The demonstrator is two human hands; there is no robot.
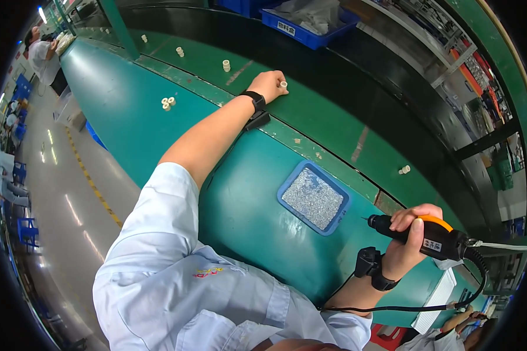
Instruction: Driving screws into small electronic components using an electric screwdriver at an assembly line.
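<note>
My left hand (268, 86) reaches over the dark green conveyor strip, its fingers closed on a small cream plastic cylinder (283, 85). In my right hand (409, 240) is a black and orange electric screwdriver (442, 237), its bit pointing left above the green worktop; a coiled cord runs from its rear end. Between the hands, a blue tray (280, 193) full of small silvery screws (313, 198) rests on the worktop. Several more cream cylinders (168, 103) stand together left of my forearm. Others are spaced along the conveyor, one (226, 65) left of my hand and one (404, 169) farther right.
A worn metal ledge (310, 148) divides the worktop (240, 193) from the conveyor (334, 117). Beyond the conveyor sits a blue bin (310, 32) with plastic bags. A green post (118, 29) rises at far left. White paper (436, 298) lies right. Other people work at both ends.
</note>
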